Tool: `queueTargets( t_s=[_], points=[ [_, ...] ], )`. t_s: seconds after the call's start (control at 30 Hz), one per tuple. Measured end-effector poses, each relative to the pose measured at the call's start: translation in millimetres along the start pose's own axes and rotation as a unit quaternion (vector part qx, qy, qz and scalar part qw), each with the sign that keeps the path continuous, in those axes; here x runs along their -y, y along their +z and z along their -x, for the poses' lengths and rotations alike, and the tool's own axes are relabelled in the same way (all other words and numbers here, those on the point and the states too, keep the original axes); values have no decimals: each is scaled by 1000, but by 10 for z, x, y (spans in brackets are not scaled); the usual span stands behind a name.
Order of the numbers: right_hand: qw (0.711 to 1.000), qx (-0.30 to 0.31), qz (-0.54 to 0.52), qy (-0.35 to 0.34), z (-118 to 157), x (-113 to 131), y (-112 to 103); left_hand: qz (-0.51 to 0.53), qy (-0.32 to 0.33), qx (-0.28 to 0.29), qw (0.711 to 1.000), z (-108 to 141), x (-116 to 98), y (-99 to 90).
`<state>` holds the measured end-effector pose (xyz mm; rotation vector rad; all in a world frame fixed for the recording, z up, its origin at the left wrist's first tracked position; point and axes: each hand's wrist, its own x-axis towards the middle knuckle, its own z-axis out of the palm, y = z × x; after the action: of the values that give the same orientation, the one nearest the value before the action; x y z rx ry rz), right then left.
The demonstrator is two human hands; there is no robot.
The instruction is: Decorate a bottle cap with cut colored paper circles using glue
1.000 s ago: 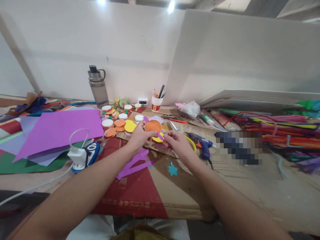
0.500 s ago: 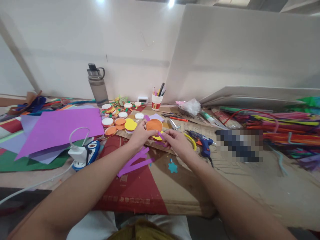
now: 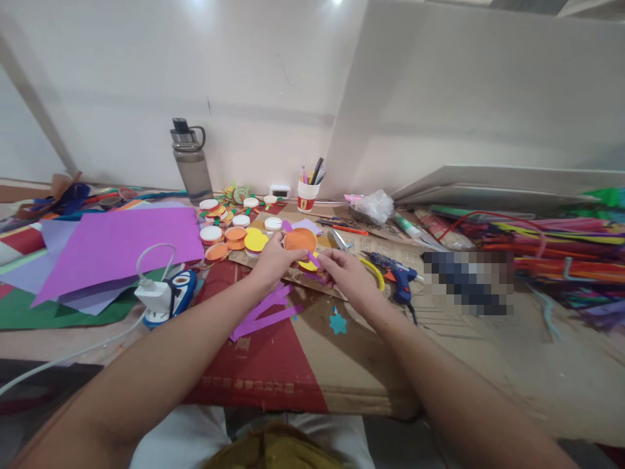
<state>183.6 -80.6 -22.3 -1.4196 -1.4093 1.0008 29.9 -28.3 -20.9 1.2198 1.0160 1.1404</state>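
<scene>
Between my two hands is a round orange paper disc (image 3: 299, 240) with a pale rim, held above the cardboard. My left hand (image 3: 279, 262) grips its left and lower edge, the thumb lying across the front. A narrow purple paper strip (image 3: 314, 260) shows at the disc's lower right, and my right hand (image 3: 340, 268) pinches its end. More purple shows at the disc's upper left. Just below the disc is a yellow round piece (image 3: 307, 266), partly hidden by my fingers. Several loose purple strips (image 3: 266, 320) lie under my left wrist.
Several round paper pieces (image 3: 211, 234) cluster at left, beside purple sheets (image 3: 127, 251) and a power strip (image 3: 170, 296). A bottle (image 3: 191, 166) and pen cup (image 3: 308, 195) stand behind. A glue gun (image 3: 401, 280), yellow ring (image 3: 377, 277) and teal flower (image 3: 338, 323) lie to the right.
Hardly anything differs. The camera view has shifted slightly, and both hands keep the same hold on the orange disc and the purple strip.
</scene>
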Motion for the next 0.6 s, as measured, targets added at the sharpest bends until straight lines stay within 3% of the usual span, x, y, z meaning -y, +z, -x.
queueTargets(
  t_s=[0.2,0.6],
  points=[
    [997,-23,61,-27,11,16,21,-31,9,28,999,36,-5,28],
    [995,-46,75,-35,19,31,23,49,11,80,996,43,11,41]
  ],
)
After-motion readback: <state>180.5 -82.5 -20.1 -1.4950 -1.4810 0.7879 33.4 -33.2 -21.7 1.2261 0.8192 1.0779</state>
